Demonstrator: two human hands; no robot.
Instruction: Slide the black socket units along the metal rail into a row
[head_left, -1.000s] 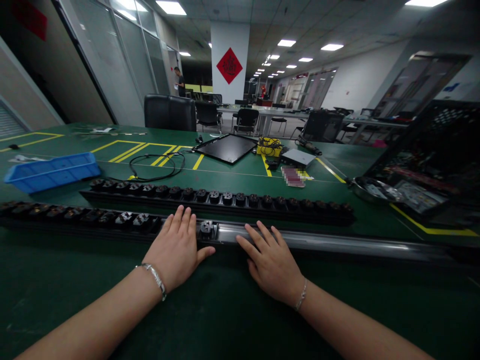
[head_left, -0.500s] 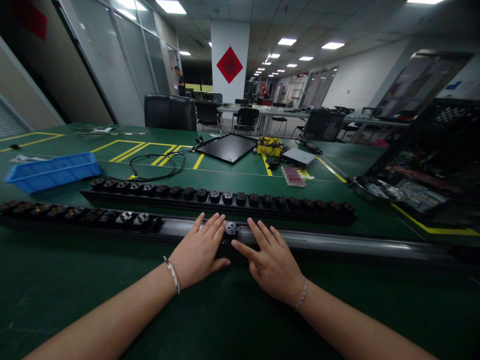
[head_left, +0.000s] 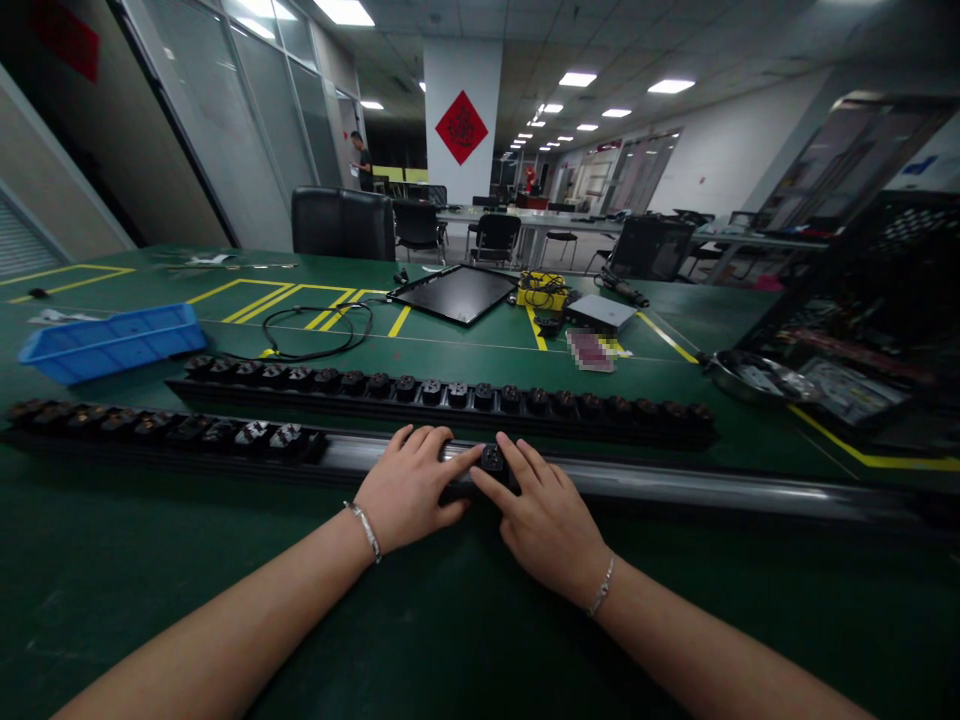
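A small black socket module (head_left: 492, 459) sits in a long black rail with a shiny channel (head_left: 652, 478) on the green table. My left hand (head_left: 409, 480) rests over the rail to its left, fingers spread, the index fingertip at the module's left side. Around the module's right and near sides lie the spread fingers of my right hand (head_left: 544, 515). I cannot tell how firmly they press on it. Farther left in the same rail is a row of similar modules, the nearest being a light-topped module (head_left: 286, 438).
Behind runs a second rail of modules (head_left: 457, 396). A blue bin (head_left: 112, 345) stands left, near a black cable (head_left: 315, 335). Farther back are a dark panel (head_left: 457, 294), a yellow box with cords (head_left: 541, 292) and a grey box (head_left: 600, 312). A metal bowl (head_left: 757, 378) lies right.
The module between my hands has shifted a little right along the rail. My left hand has moved right, and its index finger now reaches the module. My right hand stays nearly in place.
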